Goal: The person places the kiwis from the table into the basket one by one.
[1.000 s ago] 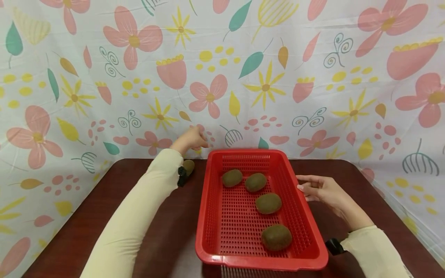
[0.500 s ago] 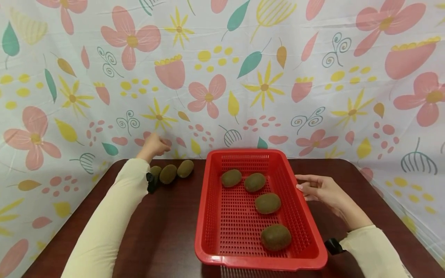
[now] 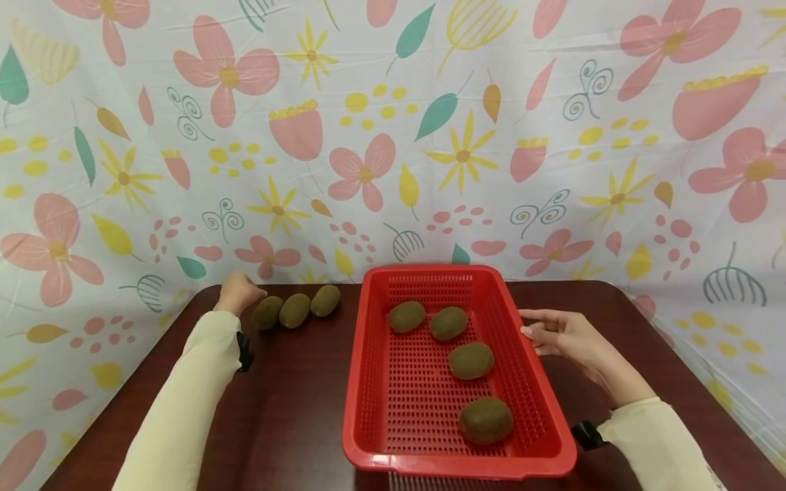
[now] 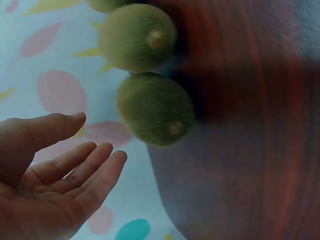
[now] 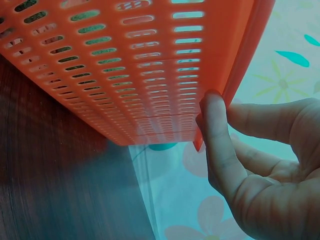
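Note:
My left hand (image 3: 241, 293) is beside the leftmost kiwi (image 3: 267, 313) of a short row at the table's back left. Its thumb and fingers are spread and hold nothing; in the left wrist view that kiwi (image 4: 156, 110) lies just past the fingertips. Two more, a middle kiwi (image 3: 295, 311) and a right kiwi (image 3: 325, 301), complete the row. My right hand (image 3: 574, 344) pinches the right rim of a red perforated plastic basket (image 3: 354, 382). In the right wrist view, fingers (image 5: 215, 117) lie against the basket's outer side, at the rim.
Inside the basket lie several kiwis, the nearest kiwi (image 3: 486, 421) at the front right and another kiwi (image 3: 406, 317) at the back left. A dark wooden table (image 3: 295, 409) is beneath. Right behind it hangs a flower-patterned cloth (image 3: 381, 102).
My left hand has moved left and down from beside the basket to the row's left end, uncovering the kiwis behind the arm. My right hand and the basket stay put.

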Demonstrator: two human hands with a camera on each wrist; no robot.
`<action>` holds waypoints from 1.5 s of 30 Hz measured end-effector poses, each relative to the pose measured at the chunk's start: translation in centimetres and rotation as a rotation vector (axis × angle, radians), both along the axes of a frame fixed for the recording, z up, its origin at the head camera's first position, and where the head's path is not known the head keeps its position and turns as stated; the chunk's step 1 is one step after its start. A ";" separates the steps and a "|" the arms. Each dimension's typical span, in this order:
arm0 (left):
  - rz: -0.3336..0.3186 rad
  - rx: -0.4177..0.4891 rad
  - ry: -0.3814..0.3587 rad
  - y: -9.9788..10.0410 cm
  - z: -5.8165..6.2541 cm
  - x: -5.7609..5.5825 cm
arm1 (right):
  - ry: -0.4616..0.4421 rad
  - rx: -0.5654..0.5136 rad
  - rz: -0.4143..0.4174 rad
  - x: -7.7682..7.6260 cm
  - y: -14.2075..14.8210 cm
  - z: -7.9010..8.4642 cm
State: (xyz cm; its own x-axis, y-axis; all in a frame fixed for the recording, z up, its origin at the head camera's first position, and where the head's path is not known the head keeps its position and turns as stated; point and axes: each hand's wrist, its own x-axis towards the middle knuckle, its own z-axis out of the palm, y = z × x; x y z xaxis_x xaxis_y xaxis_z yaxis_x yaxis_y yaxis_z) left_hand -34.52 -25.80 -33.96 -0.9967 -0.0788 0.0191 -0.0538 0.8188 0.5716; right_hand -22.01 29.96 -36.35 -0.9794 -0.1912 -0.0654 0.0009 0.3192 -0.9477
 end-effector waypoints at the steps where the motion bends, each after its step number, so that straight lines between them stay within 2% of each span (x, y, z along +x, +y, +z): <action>1: 0.005 -0.006 0.000 -0.2 -0.3 0.0 | 0.000 0.002 -0.003 0.0 0.0 0.0; 10: 0.005 -0.052 -0.045 -0.7 -2.6 0.1 | -0.002 -0.014 -0.005 0.0 0.0 -0.2; 16: 0.010 -0.044 -0.081 -0.5 -3.0 0.4 | 0.002 -0.021 0.000 0.1 0.0 0.0; 25: 0.037 0.040 -0.201 -0.8 -3.2 0.5 | -0.002 -0.023 0.003 0.1 0.0 0.0; 32: 0.020 0.180 -0.292 -0.9 -3.7 0.6 | -0.002 -0.021 0.004 0.1 0.0 0.1; 39: -0.014 0.225 -0.301 -0.9 -3.7 0.8 | 0.000 -0.019 0.003 0.1 0.0 0.0; 45: 0.010 0.261 -0.283 -1.0 -3.5 0.9 | -0.001 -0.025 0.002 0.1 0.0 0.0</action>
State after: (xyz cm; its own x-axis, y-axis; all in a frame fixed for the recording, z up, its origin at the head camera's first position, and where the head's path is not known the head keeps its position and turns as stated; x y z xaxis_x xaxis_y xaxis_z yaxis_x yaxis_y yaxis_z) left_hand -33.62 -26.76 -37.50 -0.9588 -0.0546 -0.2789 -0.2468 0.6463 0.7220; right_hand -21.88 29.95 -36.31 -0.9790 -0.1943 -0.0612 0.0010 0.2958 -0.9552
